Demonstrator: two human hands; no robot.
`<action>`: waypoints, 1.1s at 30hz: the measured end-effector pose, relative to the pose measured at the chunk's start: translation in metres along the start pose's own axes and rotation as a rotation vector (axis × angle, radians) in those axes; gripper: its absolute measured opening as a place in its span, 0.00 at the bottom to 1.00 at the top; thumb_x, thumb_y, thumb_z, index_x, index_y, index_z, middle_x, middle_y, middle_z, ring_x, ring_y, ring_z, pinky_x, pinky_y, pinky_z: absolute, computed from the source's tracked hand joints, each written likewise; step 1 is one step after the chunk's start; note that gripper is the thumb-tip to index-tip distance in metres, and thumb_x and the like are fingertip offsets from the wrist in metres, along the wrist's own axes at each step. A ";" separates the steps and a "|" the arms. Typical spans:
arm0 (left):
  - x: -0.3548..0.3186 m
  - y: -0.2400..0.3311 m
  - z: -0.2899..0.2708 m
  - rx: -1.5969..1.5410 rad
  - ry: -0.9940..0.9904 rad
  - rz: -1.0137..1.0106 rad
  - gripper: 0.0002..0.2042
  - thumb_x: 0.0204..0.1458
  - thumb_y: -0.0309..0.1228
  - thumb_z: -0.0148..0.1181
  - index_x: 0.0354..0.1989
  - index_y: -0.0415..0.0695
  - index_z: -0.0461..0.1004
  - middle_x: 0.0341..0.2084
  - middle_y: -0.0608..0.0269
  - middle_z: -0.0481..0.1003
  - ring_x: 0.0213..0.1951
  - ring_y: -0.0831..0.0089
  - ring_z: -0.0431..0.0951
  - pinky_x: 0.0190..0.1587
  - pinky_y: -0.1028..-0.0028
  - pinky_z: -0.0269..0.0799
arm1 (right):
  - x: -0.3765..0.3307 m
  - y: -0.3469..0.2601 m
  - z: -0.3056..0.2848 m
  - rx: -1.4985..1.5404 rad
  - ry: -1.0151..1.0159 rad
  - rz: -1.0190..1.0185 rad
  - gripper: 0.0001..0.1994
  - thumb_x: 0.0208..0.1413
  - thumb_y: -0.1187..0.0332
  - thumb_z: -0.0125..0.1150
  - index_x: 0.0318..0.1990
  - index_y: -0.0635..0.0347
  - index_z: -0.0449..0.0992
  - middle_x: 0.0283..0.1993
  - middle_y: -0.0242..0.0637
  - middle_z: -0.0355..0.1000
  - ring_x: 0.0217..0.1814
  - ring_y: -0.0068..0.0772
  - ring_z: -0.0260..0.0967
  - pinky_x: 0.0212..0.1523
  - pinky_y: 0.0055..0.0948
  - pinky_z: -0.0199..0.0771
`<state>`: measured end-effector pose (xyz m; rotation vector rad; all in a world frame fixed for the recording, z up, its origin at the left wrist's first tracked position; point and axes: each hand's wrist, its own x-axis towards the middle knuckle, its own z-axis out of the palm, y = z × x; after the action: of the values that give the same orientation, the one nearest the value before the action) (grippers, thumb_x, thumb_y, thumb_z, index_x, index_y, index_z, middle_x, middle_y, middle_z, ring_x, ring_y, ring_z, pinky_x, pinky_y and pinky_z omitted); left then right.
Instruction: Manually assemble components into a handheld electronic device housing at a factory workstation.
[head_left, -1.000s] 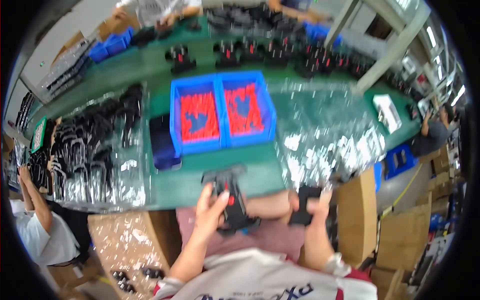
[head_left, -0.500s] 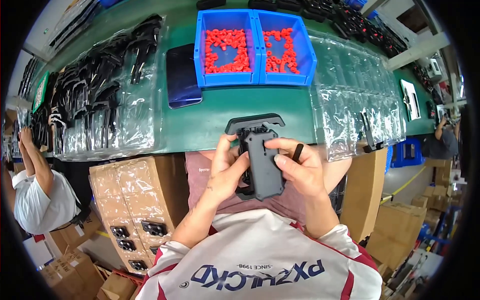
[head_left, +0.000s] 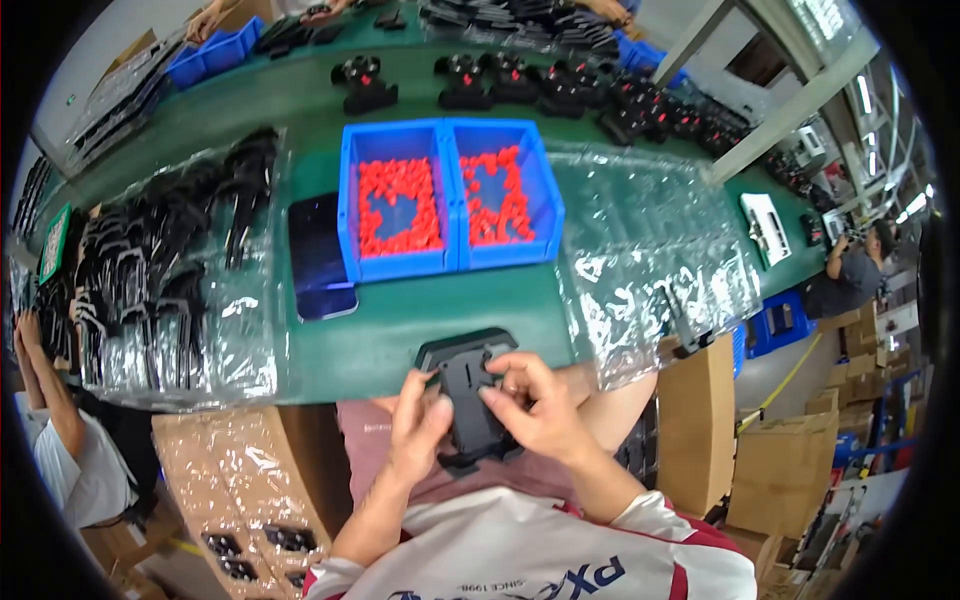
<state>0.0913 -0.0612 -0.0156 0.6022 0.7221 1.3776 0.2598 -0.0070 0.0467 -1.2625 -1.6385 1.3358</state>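
I hold a black plastic device holder (head_left: 467, 388) over my lap, just off the table's near edge. It has a flat grey-black cover plate with a narrow slot, and a wider curved jaw at its far end. My left hand (head_left: 413, 425) grips the plate's left side, thumb on the near face. From the right, my right hand (head_left: 537, 408) closes on it, with thumb and forefinger pressing the plate near the slot. The underside of the holder is hidden. Beyond it, two blue bins (head_left: 452, 268) stand side by side with small red plastic pieces (head_left: 400, 243) inside.
A dark phone-like slab (head_left: 322, 262) lies left of the bins. Black brackets (head_left: 180, 270) cover clear plastic sheeting at left. More sheeting (head_left: 640, 260) at right carries one black part (head_left: 685, 322). Assembled black units (head_left: 463, 80) line the back. Another person (head_left: 75, 450) sits at left.
My view has tilted up, showing more of the table's back. The cover plate now sits closer over the holder. A black strip in my right fingers no longer shows.
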 end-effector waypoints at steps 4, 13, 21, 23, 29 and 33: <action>0.010 0.007 0.024 0.115 0.007 0.148 0.24 0.54 0.18 0.55 0.60 0.41 0.58 0.46 0.54 0.73 0.42 0.70 0.73 0.45 0.75 0.70 | 0.002 0.007 -0.001 0.213 0.059 -0.016 0.10 0.52 0.77 0.61 0.43 0.61 0.75 0.25 0.25 0.67 0.22 0.14 0.54 0.25 0.14 0.55; -0.001 0.009 0.031 0.093 -0.034 0.098 0.28 0.48 0.13 0.58 0.60 0.42 0.60 0.49 0.53 0.72 0.45 0.67 0.75 0.49 0.72 0.71 | 0.001 0.007 0.001 0.516 -0.040 0.025 0.07 0.53 0.75 0.62 0.39 0.62 0.74 0.24 0.23 0.63 0.23 0.14 0.53 0.25 0.13 0.54; -0.001 0.007 0.027 0.101 -0.044 0.142 0.27 0.50 0.13 0.58 0.59 0.42 0.61 0.50 0.52 0.72 0.45 0.67 0.75 0.49 0.73 0.71 | 0.001 0.005 0.004 0.569 -0.046 0.053 0.05 0.53 0.74 0.62 0.35 0.61 0.74 0.24 0.24 0.64 0.22 0.15 0.54 0.24 0.15 0.55; -0.002 0.005 0.024 0.094 -0.038 0.092 0.27 0.50 0.13 0.58 0.59 0.41 0.61 0.51 0.50 0.72 0.46 0.66 0.75 0.51 0.71 0.70 | -0.003 0.011 0.006 0.601 -0.024 0.088 0.06 0.53 0.74 0.63 0.38 0.62 0.75 0.24 0.22 0.63 0.22 0.14 0.53 0.25 0.14 0.54; 0.001 -0.006 0.023 0.148 -0.062 0.202 0.27 0.51 0.16 0.58 0.61 0.40 0.59 0.53 0.47 0.71 0.49 0.62 0.74 0.55 0.66 0.67 | -0.005 0.020 0.004 0.377 0.034 -0.075 0.08 0.51 0.73 0.65 0.38 0.64 0.75 0.25 0.25 0.67 0.23 0.19 0.58 0.27 0.17 0.60; -0.002 0.007 0.018 0.083 -0.111 0.193 0.25 0.52 0.20 0.58 0.60 0.39 0.61 0.55 0.46 0.70 0.51 0.60 0.73 0.57 0.64 0.65 | -0.013 0.015 -0.014 0.139 -0.158 -0.044 0.09 0.49 0.70 0.68 0.35 0.64 0.76 0.23 0.27 0.69 0.22 0.22 0.59 0.25 0.20 0.60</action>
<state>0.1004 -0.0618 0.0013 0.8248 0.6473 1.4834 0.2807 -0.0150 0.0365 -1.0573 -1.6382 1.5267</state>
